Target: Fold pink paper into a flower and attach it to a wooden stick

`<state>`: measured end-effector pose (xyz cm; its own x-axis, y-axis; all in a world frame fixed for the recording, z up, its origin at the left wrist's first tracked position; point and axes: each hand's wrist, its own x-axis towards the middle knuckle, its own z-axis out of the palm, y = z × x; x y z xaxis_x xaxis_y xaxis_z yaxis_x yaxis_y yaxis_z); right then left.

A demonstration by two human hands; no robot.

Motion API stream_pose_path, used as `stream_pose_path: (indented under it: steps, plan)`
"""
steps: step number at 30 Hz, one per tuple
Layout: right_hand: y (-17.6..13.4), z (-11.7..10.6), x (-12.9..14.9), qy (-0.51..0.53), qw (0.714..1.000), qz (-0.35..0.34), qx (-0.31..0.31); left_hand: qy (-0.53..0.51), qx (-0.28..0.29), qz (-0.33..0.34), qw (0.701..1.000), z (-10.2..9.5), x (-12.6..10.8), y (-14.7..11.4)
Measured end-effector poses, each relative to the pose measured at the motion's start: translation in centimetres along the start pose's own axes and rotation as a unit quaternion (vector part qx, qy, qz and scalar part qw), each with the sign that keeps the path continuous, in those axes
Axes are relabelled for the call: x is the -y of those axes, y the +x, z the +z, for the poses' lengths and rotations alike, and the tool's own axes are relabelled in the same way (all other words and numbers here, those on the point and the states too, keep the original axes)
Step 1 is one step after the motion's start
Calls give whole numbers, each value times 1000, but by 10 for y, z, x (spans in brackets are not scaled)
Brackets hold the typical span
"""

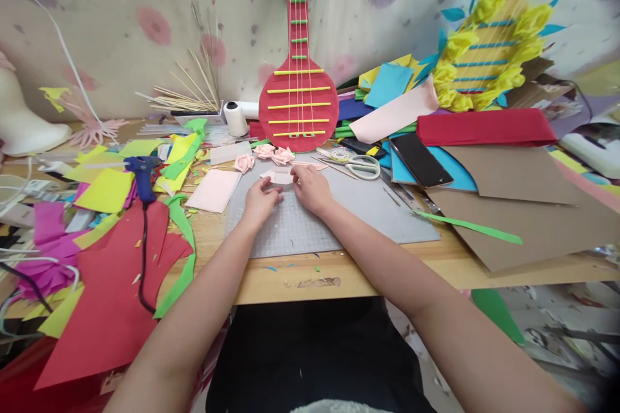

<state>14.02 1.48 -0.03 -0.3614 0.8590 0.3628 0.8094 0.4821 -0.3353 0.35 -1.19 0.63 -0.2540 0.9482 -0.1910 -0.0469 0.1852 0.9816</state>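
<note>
A small pale pink paper strip [279,176] is between my hands over the grey cutting mat [310,226]. My right hand [310,190] pinches the strip near its right end. At the left end, my left hand [262,199] has its thumb and fingers apart, the fingertips close beside the paper; whether they touch it I cannot tell. Just beyond the hands lie several pink paper roses [281,155]. A folded pale pink sheet [214,190] rests left of the mat. Scissors with light handles [364,167] lie to the right.
A red paper banjo-like instrument [299,106] stands at the back. Left are a blue glue gun [141,177] with its cord and red sheets [113,290]. Right are a phone [421,160], brown card [523,226] and a yellow flowered instrument [484,64]. A white thread spool [236,119] stands behind.
</note>
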Motion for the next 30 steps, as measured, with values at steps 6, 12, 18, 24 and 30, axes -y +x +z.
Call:
stream_pose_path:
  steps: [6, 12, 18, 24, 30]
  plan:
    - [-2, 2, -7, 19, 1000, -13, -21, 162, 30, 31, 986, -11, 3, 4]
    - [-3, 1, -9, 74, 997, 11, -9, 442, -16, 200, 874, -20, -2, 3]
    - [-7, -1, -12, 117, 992, 47, -3, 438, 31, 221, 871, -22, -2, 9]
    - [-3, 5, -10, 158, 979, 125, -5, 429, 15, 192, 883, -21, -1, 14]
    - [0, 6, -1, 117, 981, 155, -20, 440, -27, 171, 881, -13, -4, 12]
